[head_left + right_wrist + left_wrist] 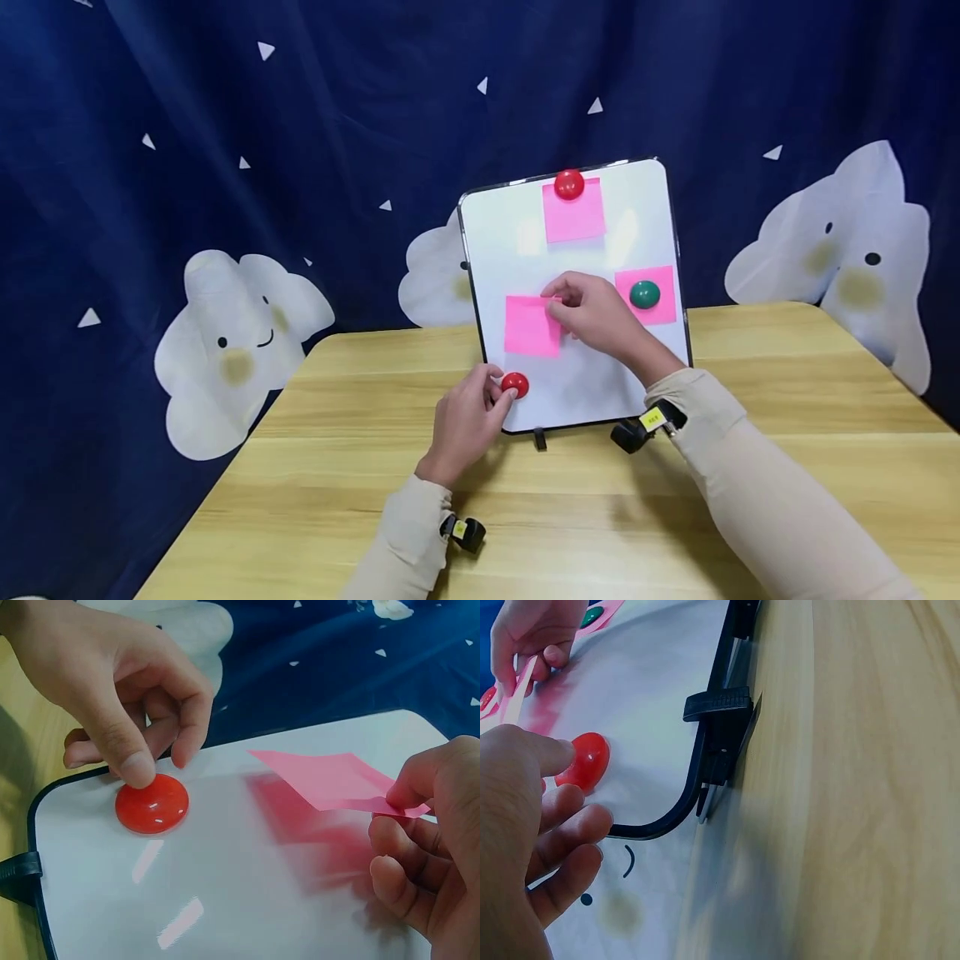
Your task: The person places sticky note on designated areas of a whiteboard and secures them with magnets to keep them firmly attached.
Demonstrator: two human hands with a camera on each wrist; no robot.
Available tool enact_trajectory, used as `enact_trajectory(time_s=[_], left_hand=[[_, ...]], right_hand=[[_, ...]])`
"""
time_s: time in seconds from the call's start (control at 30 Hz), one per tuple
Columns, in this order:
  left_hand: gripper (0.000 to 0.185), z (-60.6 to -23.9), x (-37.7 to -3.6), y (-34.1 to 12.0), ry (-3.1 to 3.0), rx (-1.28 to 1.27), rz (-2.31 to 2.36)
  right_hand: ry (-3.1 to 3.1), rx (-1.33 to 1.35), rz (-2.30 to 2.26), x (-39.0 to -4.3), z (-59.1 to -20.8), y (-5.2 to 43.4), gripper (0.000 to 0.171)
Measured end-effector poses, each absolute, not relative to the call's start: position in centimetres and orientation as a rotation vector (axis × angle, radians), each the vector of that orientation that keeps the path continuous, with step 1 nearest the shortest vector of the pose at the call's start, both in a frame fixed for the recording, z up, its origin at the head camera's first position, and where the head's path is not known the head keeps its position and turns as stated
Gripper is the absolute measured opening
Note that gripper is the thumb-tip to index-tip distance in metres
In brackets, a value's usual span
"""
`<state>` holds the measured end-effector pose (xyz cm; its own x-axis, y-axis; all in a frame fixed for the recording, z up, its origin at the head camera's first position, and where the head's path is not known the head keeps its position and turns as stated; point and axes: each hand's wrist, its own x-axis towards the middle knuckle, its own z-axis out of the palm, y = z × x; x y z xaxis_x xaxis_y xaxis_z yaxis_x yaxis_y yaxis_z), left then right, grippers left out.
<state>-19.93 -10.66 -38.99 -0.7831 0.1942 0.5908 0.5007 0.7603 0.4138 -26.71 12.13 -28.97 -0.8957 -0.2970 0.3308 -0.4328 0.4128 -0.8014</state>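
A tilted whiteboard stands on the table. My right hand pinches the right edge of a pink sticky note between thumb and fingers. In the right wrist view that note is lifted off the board and casts a pink shadow. At the board's lower left corner, my left hand has thumb and fingertips at a round red magnet, which lies against the white surface. The left wrist view shows the thumb on the magnet's edge, with the other fingers curled loosely beside it.
Higher on the board, a second red magnet overlaps a pink note. A green magnet sits on another pink note at the right edge. A black foot supports the board on the wooden table. Behind hangs a dark blue curtain.
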Motion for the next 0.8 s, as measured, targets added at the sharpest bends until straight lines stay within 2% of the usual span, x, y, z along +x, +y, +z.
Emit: enact_trajectory(time_s=[0.8], left_hand=[[0.033, -39.3, -20.0, -10.5, -2.433, -0.495, -0.715]], right_hand=[[-2.488, 0.662, 1.287, -27.9, -27.6, 10.7, 0.021]])
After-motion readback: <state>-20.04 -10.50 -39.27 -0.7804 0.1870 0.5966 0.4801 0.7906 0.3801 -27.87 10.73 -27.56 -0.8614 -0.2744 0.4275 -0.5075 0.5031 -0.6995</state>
